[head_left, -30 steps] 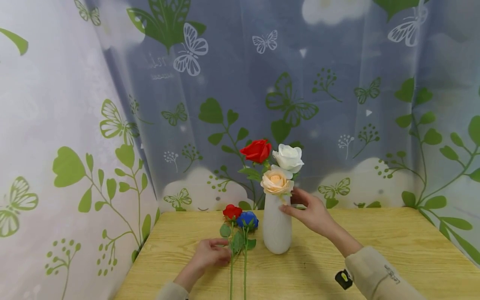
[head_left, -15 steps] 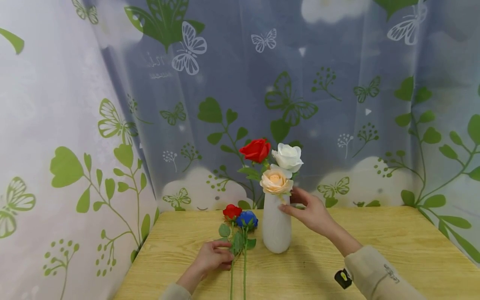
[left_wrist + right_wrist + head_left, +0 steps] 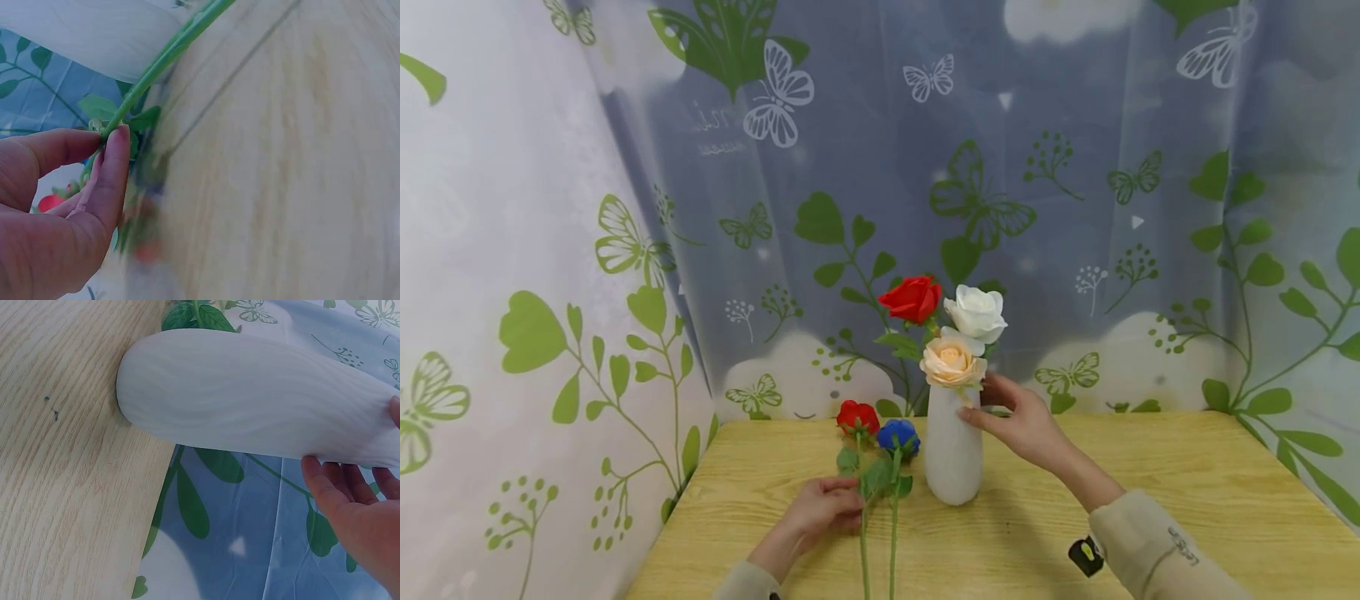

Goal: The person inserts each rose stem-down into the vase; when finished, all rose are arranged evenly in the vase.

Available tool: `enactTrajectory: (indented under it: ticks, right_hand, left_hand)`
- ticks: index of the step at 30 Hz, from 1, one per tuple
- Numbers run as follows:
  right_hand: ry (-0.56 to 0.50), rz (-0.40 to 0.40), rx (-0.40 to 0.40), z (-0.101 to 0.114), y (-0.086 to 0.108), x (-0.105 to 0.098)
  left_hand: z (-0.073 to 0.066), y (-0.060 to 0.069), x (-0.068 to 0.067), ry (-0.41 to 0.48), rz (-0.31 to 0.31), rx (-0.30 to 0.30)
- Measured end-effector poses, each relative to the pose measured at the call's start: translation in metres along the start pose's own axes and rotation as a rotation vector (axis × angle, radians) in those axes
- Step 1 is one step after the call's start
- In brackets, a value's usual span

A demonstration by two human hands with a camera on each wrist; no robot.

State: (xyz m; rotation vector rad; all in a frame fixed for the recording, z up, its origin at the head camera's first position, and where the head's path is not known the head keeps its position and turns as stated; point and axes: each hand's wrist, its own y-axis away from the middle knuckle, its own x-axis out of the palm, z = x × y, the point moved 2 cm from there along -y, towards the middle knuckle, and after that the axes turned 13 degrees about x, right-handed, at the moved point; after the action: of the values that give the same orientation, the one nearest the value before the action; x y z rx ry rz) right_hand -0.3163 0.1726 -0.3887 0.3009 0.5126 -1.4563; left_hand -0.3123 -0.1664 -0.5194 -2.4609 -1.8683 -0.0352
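Five roses show from where I sit, and the nearest to my left grip is the loose red rose [image 3: 857,417]. Its bloom lies ahead of the left hand [image 3: 820,510], well beyond the fingertips, and its green stem [image 3: 167,56] runs back through them toward the near edge of the desk [image 3: 1037,533]. On the left wrist view I have that stem pinched between thumb and index finger, close by some leaves. Whether the stem touches the wood I cannot tell.

Just right of that hold is the blue rose [image 3: 898,437], its bloom beside the red one and its stem almost parallel. I cannot tell whether my fingers touch this second stem.

My right hand [image 3: 1026,421] has its grip on the white vase [image 3: 953,450], thumb and fingers curled about the upper part, just below the blooms. The vase stands upright on the desk, to the right of the two loose flowers and apart from the left hand. Out of its mouth rise the upper red rose [image 3: 912,300] on the left, the white rose [image 3: 976,313] on the right, and the cream rose [image 3: 953,362] lowest and in front.
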Motion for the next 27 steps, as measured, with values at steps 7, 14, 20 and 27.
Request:
enactTrajectory:
  ticks: [7, 14, 20, 27]
  right_hand:
    - [0.004, 0.001, 0.005, 0.000, 0.000, 0.000]
    - [0.010, -0.002, -0.001, -0.002, 0.000, 0.002]
    - [0.014, 0.001, -0.003, -0.001, 0.000, 0.002]
    - [0.005, 0.000, -0.003, 0.000, 0.000, 0.000]
  left_hand:
    - [-0.018, -0.001, 0.002, 0.091, -0.011, 0.051]
    - [-0.051, -0.002, 0.005, 0.193, -0.041, 0.124]
    - [-0.090, -0.005, 0.007, 0.326, -0.179, 0.269]
    - [-0.128, -0.009, 0.005, 0.381, -0.280, 0.397]
